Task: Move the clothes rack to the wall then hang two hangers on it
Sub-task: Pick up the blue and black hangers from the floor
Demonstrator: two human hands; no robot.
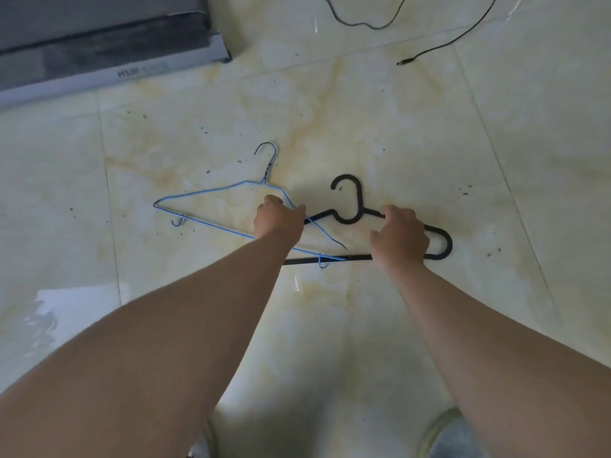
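Hangers lie overlapped mid-frame on the tile floor [363, 110]: left hand [279, 219] pinches the blue wire hanger [198, 223], right hand [400, 239] closes on the black hanger [347, 200]. Lifted together, they may snag where they cross.

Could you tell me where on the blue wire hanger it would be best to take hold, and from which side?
Probably the sloping upper arm just below the neck, where the left hand already closes. The blue wire hanger lies flat on the tiled floor, overlapping the black plastic hanger, so a pinch grip from above, lifting its hook end first, should clear the tangle.
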